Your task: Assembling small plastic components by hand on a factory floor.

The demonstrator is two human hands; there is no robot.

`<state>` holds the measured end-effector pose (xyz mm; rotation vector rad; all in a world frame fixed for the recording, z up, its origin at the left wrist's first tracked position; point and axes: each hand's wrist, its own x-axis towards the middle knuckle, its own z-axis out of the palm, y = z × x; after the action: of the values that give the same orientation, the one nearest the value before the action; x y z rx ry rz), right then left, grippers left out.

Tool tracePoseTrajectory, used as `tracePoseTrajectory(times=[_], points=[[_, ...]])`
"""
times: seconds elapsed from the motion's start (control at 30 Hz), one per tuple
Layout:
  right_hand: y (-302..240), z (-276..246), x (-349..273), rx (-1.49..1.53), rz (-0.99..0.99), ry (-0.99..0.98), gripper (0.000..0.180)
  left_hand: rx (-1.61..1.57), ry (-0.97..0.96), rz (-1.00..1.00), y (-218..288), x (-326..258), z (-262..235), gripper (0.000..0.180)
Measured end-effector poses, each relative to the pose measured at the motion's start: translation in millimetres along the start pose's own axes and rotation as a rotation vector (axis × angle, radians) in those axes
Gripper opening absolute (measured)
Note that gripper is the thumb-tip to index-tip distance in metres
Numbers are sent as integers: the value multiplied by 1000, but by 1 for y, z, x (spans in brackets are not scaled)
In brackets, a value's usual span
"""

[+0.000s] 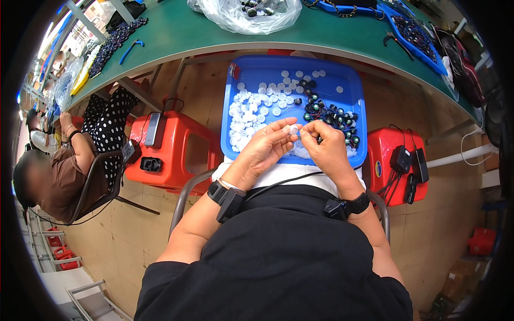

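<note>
Over the near part of a blue plastic tray my two hands meet. A small round white plastic disc is pinched between the thumb and fingers of my left hand. My right hand has its fingertips pressed together right beside the disc; what they grip is too small to tell. Many loose white discs lie in the tray's left half. Small dark round parts with thin wires are heaped in its right half, some close to my right hand.
Beyond the tray runs a green worktable with a clear plastic bag of dark parts and blue-handled pliers. Red stools flank me, bearing black devices and cables. To the left a person sits at the table.
</note>
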<state>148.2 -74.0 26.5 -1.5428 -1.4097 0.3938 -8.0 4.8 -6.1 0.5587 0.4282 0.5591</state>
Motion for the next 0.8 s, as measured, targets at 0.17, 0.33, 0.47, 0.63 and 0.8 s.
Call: tracePoseTrajectory(times=[0.17,0.33,0.47,0.63,0.8], points=[[2,1,-1,5,-9,5,7,-45,-17,5,-1,1,-3,36],[5,1,-2,-17,-1,-2,7,-46,-21,4,0,0,0,37],[4,2,-1,-19,10,-8,7,-43,-10,4,1,-1,0,38],[5,2,-2,-26,15,-8,7,-33,21,4,1,-2,2,39],[3,2,-2,-12,47,-28,9,-5,7,-6,-1,-1,1,39]])
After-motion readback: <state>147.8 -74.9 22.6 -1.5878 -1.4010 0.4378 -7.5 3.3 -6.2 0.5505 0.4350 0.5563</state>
